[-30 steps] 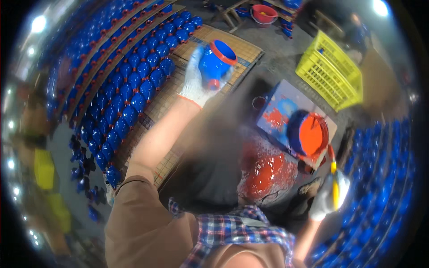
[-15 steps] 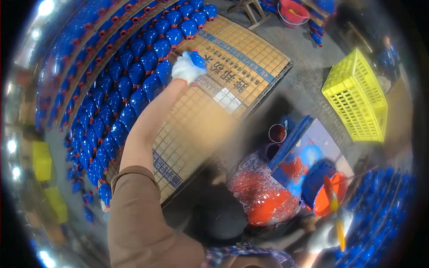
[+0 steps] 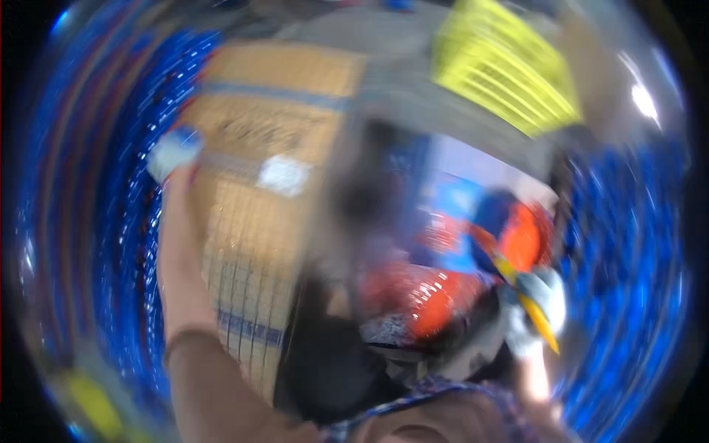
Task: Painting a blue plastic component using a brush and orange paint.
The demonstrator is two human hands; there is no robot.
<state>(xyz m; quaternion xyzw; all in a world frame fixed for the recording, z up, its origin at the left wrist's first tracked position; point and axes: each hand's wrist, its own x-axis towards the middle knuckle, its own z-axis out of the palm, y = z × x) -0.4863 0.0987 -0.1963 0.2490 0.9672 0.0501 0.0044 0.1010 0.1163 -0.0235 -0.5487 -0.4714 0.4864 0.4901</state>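
Note:
Motion smears the whole view. My left hand [image 3: 170, 159], in a white glove, is closed around a glossy blue bulb-shaped piece [image 3: 190, 136] at the left edge of a wire-grid rack covered with cardboard [image 3: 258, 111]. Beside it, dense rows of similar blue pieces with red rims [image 3: 140, 148] fill the left side. My right hand [image 3: 543, 303], also gloved, grips a paintbrush with a yellow handle [image 3: 541, 323] at lower right. The brush's head points toward a container of orange-red paint [image 3: 528, 236]; whether they touch cannot be made out.
A paint-smeared board [image 3: 473, 162] stands near the middle, behind a lump coated in wet red paint [image 3: 428, 303]. A yellow plastic crate [image 3: 509, 66] is on the floor at far right. More blue pieces [image 3: 628, 295] line the right side.
The view has swung to the right, shifting the rack and crate leftward. My right hand with the brush has come up and shows more fully. My left hand still holds the blue piece.

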